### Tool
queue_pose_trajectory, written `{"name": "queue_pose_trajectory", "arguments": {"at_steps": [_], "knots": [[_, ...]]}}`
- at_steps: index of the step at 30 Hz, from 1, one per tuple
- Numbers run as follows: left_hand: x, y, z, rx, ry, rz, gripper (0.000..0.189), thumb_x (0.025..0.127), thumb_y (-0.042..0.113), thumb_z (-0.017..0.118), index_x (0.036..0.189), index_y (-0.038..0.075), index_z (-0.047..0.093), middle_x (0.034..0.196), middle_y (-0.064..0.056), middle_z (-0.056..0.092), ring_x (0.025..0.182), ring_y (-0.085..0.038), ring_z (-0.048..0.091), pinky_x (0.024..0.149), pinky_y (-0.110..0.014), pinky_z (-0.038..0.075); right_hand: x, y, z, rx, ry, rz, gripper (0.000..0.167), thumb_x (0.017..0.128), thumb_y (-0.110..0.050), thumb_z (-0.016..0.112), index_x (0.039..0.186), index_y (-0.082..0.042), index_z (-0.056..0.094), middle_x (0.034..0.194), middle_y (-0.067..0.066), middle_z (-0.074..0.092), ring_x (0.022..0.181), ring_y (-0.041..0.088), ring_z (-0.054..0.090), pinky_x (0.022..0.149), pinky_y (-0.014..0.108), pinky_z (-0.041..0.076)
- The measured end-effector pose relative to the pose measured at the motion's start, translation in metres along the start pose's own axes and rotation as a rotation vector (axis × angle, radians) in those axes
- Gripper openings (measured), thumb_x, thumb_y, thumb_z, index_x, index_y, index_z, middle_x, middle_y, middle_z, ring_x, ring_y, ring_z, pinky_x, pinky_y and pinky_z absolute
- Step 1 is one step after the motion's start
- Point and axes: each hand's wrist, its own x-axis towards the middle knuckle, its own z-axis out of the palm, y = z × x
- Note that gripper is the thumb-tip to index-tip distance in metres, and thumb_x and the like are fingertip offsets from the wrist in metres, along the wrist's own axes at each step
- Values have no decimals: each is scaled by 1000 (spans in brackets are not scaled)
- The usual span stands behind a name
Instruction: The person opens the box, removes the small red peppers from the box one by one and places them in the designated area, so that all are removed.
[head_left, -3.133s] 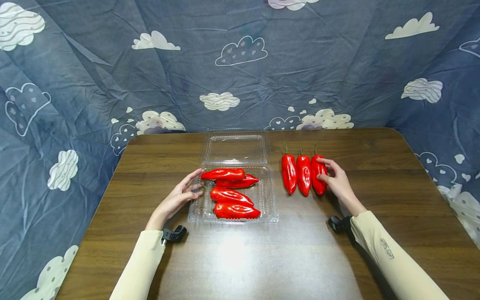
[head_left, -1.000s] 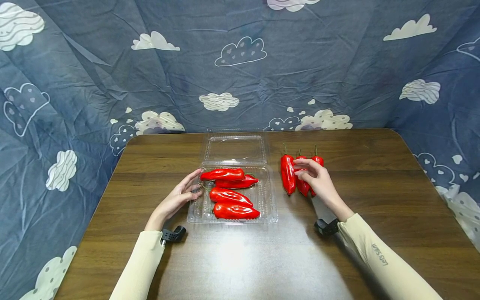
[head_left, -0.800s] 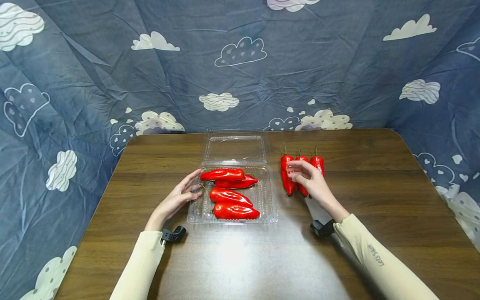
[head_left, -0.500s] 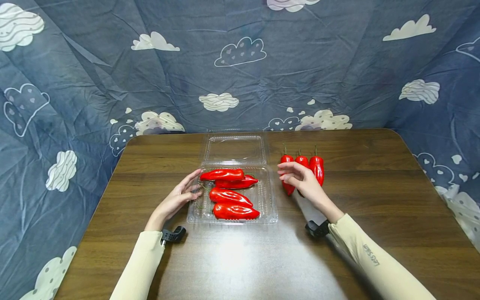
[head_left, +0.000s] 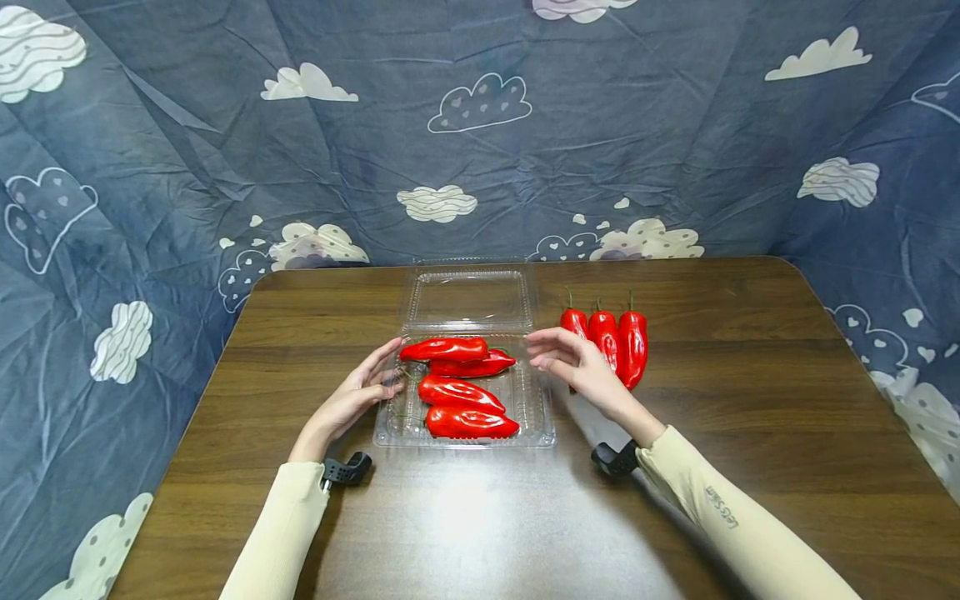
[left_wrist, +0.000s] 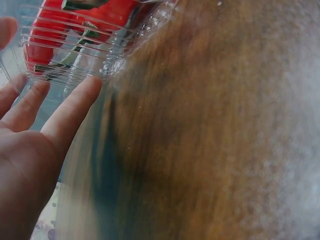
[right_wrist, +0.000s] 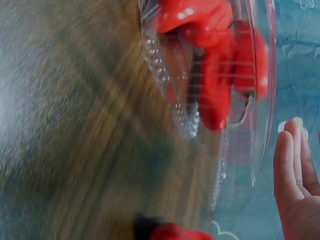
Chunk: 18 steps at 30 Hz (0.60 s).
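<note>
Head view gives me four glossy, elongated red peppers (head_left: 462, 393) inside the open clear plastic container (head_left: 534, 427) on the brown wood-grain table (head_left: 720, 350). I see the right hand (head_left: 581, 367), fingers extended and carrying nothing, has crossed from three loose red peppers (head_left: 604, 333) to the container's right edge. With the left hand (head_left: 356, 396) touching the opposite side, fingers straight, both now flank it.

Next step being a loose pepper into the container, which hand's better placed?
Right, probably. The right hand looks empty and is beside the three loose peppers, near the right edge of the container. The left hand is at the opposite edge, across the four peppers inside.
</note>
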Motion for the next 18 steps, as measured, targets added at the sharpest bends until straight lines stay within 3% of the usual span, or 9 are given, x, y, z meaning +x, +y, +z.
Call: {"name": "queue_pose_trajectory", "arguments": {"at_steps": [8,18], "knots": [[0,-2,-2,1,-4,5,76,86,-13,47,153,3,13,158,-16,7,131,-45,26,105,-40,38,4,-2,14,4,-60,37,37,88,11,52,125,10,52,118,34,55,102,49,56,86,31,53],[-1,0,0,-11,-7,-1,76,86,-12,47,153,3,13,158,-15,6,133,-46,25,105,-41,38,9,-3,32,-16,-143,29,37,88,10,54,124,11,53,116,31,56,101,48,57,85,31,53]]}}
